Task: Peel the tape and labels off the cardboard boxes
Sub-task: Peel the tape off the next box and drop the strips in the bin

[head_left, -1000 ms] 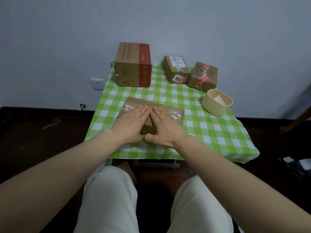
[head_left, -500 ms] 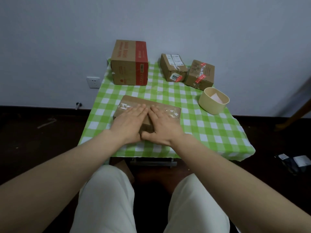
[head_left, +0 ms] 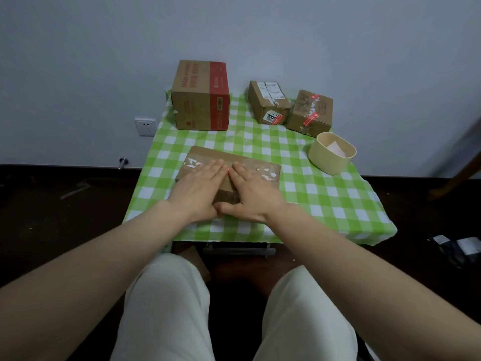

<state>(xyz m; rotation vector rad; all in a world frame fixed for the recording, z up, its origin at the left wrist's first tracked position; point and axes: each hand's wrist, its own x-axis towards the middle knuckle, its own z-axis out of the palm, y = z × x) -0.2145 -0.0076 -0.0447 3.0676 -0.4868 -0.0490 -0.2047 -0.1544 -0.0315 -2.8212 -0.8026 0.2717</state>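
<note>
Flat cardboard box (head_left: 205, 157) on table (head_left: 325, 201), white tape remnants on top. Left hand (head_left: 197, 188) and right hand (head_left: 253, 194) resting flat on it, fingers (head_left: 216, 166) straight, together, thumbs touching.

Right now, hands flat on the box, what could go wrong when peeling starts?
The white label scraps on the flat cardboard box are torn small; they may shred rather than lift whole. Once the left hand or right hand lifts, the box could slide on the checked tablecloth. The beige tub sits nearby; a hard pull might knock it.

The view drifted slightly; left hand (head_left: 194, 194) and right hand (head_left: 253, 198) barely moved.
</note>
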